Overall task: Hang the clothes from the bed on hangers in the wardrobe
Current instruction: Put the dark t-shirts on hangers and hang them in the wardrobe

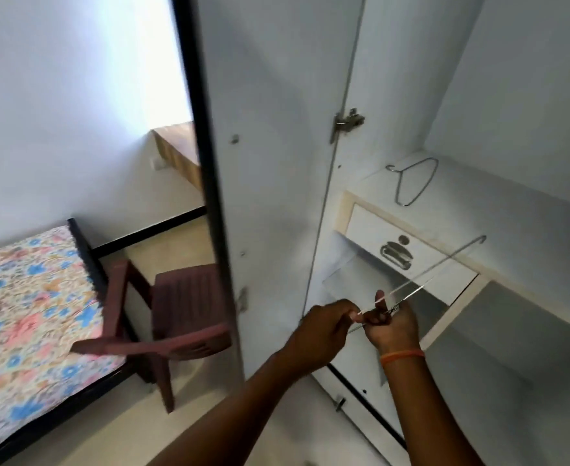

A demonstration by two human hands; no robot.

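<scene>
**Hanger in both hands, no garment yet**

You stand at the open wardrobe point(478, 95), its door point(276, 163) swung out to your left. Behind that door, well apart from you, lies the bed point(24, 297) under a floral sheet; no clothes show on the part in view, so I cannot tell where they are. A dark red chair point(162, 317) stands between bed and door.

Inside the wardrobe, a locked drawer point(408, 253) sits under a shelf point(478, 203), and a spare wire hanger point(414, 181) lies flat on that shelf.

Your two hands meet in front of the drawer on a second wire hanger point(445, 267), its hook pointing up and right. Your left hand point(324, 326) pinches the wire between thumb and curled fingers; your right hand point(392, 322), with an orange band point(401, 354) at the wrist, is curled round the wire just beside it.

The step in hand looks like readying this hanger. Keep hold near the neck with one hand so the frame stays level, free the other for a garment, and carry the hanger toward the bed rather than bringing clothes over loose
</scene>
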